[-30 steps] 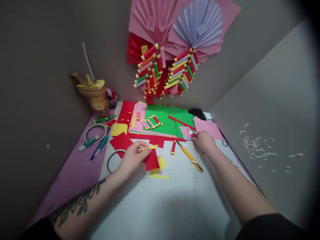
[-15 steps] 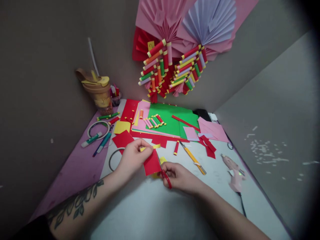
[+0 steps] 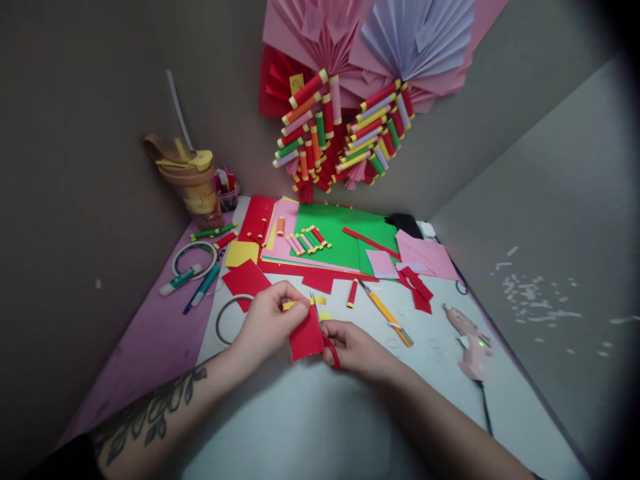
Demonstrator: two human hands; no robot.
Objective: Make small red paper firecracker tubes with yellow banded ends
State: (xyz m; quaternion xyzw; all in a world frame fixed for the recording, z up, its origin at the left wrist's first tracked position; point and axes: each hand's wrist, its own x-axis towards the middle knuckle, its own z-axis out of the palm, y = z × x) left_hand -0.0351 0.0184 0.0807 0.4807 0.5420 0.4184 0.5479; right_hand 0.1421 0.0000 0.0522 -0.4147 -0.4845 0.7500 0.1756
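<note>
Nearest the viewer, the right hand (image 3: pixel 357 348) is closing its fingers through the handles of red scissors (image 3: pixel 324 330), whose blades are pointing up along the right edge of a red paper square (image 3: pixel 306 335). Just left, the left hand (image 3: pixel 267 323) is pinching the square's upper left corner together with a yellow strip (image 3: pixel 303 303), the paper hanging below the fingertips. Beyond, a yellow craft knife (image 3: pixel 385 312) is lying before a green sheet (image 3: pixel 345 243).
</note>
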